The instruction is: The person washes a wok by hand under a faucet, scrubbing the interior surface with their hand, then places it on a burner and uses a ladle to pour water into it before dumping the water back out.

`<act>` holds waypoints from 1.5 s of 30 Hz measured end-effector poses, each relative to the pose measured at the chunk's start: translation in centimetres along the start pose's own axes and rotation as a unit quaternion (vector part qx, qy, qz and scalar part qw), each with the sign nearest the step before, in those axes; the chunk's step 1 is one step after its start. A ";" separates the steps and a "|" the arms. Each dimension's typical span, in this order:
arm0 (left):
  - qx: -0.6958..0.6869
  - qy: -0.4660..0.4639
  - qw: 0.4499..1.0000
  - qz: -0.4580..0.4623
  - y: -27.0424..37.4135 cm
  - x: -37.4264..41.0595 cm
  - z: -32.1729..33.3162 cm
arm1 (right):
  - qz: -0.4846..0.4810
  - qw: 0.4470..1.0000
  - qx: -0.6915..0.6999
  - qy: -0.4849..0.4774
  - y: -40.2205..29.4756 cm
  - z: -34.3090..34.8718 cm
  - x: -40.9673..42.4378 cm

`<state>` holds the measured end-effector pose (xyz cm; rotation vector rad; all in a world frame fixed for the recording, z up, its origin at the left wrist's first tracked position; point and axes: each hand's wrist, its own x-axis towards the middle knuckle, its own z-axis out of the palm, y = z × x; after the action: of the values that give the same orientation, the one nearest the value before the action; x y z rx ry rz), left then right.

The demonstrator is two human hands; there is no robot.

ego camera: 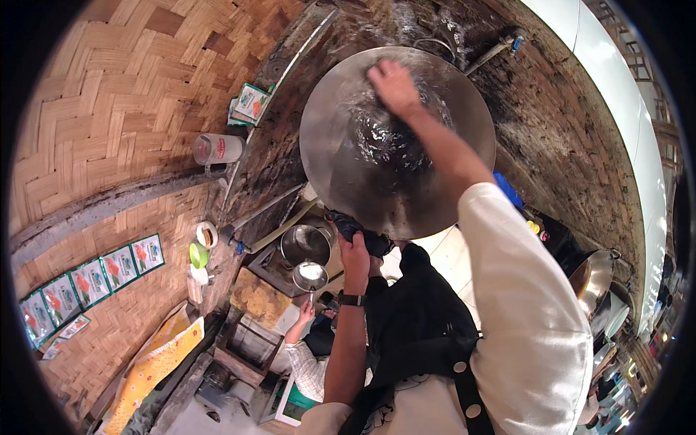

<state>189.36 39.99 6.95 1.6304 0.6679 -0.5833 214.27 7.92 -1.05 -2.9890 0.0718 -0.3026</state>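
A large metal wok (348, 163) with water moving in it fills the upper middle of the view. My right hand (395, 89) is inside the wok near its far side, palm down and slightly blurred; whether it holds anything is hidden. My left hand (356, 253) grips a dark cloth (348, 225) against the wok's near rim. A wristwatch (352, 298) is on my left wrist. Just left of that hand stands a metal pot (305, 244).
Another person's hand (307, 311) holds a metal ladle (310, 276) beside the pot. A plastic mug (217, 149) and sachets (252, 102) sit on a ledge at left. Water pipes (492, 54) reach in from the walls. More pans (595, 280) stand at right.
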 end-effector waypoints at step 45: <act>0.086 -0.024 0.996 0.018 2.1 -1.3 -1.6 | -0.103 0.927 0.350 -0.090 -11.0 0.3 -15.1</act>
<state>189.97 41.15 9.59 1.7782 0.5636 -0.6656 199.89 19.79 -2.78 -2.2931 -0.3068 -0.0471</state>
